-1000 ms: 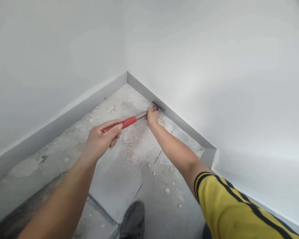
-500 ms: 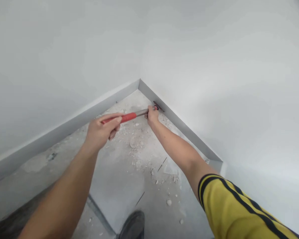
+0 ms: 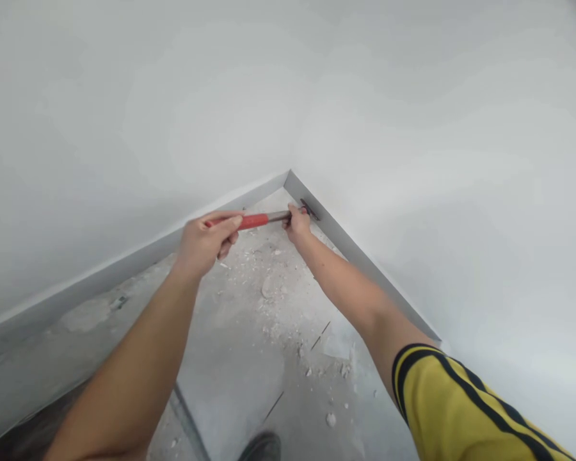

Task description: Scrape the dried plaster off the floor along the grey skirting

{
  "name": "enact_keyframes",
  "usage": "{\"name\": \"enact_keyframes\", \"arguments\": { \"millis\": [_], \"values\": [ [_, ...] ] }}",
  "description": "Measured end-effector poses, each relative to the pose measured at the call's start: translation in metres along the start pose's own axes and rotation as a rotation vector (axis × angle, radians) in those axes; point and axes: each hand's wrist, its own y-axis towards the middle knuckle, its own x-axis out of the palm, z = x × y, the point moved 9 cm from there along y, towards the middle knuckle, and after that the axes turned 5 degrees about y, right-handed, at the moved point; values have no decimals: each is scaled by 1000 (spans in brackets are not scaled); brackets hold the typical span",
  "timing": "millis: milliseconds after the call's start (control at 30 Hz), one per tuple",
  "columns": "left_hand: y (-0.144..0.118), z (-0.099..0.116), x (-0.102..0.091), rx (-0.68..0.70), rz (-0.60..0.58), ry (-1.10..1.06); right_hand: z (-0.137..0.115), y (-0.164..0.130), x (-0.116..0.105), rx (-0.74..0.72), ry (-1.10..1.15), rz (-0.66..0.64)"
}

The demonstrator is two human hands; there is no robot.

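One red-handled tool (image 3: 254,221): low in the room corner, pointing right; dark head (image 3: 312,210) at the grey skirting (image 3: 365,259), contact uncertain.
Left hand (image 3: 207,242): closed round the red grip.
Right hand (image 3: 298,221): closed round the metal shaft, close behind the head.
Floor (image 3: 230,371): pale chips and dust, thickest mid-floor.
Sleeve (image 3: 441,403): yellow, black stripes, right arm.
Shoe (image 3: 264,447): dark, partly shown at lower edge.

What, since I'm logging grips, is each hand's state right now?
Left hand: closed, holding the red-handled tool by its grip.
Right hand: closed around that tool's grey shaft.
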Motion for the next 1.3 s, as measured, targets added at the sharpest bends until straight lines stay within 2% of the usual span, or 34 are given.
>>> {"name": "enact_keyframes", "arguments": {
  "millis": [133, 233, 300, 400, 533, 633, 700, 733, 800, 867, 933, 1000, 1067, 1133, 1167, 1233, 1300],
  "values": [
    [12, 7, -13, -2, 24, -16, 4, 3, 15, 108, -4, 57],
    [17, 15, -21, 49, 30, 3, -5, 8, 34, 42, 22, 11],
    [20, 17, -27, 63, 54, -6, -4, 11, 45, 47, 8, -21],
    [27, 11, -29, 9, 33, -31, 1, 14, 46, 95, -51, 53],
    [38, 11, -29, 34, 37, -31, 1, 17, 49, 47, -18, 57],
    [37, 7, -27, -15, 19, -50, 2, 11, 42, 70, -23, 105],
    [23, 3, -28, -51, -12, -75, 0, -1, 38, 84, -2, 115],
    [10, 0, -31, -74, -7, -108, 1, -9, 38, 112, 19, 80],
    [-23, -13, -42, -159, 44, -216, 7, -31, 45, 204, 63, -51],
    [-64, -35, -47, -304, 109, -345, 16, -55, 53, 304, 75, -182],
    [-105, -59, -34, -483, 94, -405, 21, -70, 47, 328, 20, -185],
    [-139, -75, -1, -652, -35, -446, 13, -72, 31, 242, -97, -83],
    [-158, -76, 36, -743, -184, -512, 0, -68, 16, 139, -219, -2],
    [-155, -65, 59, -711, -246, -586, -6, -61, 5, 148, -293, 11],
    [-148, -57, 63, -655, -232, -605, -5, -58, 1, 196, -304, -3],
    [-127, -40, 60, -520, -168, -586, -1, -52, -5, 295, -283, -36],
    [-107, -30, 52, -420, -93, -499, 1, -44, -7, 312, -225, -54]
  ]
}}
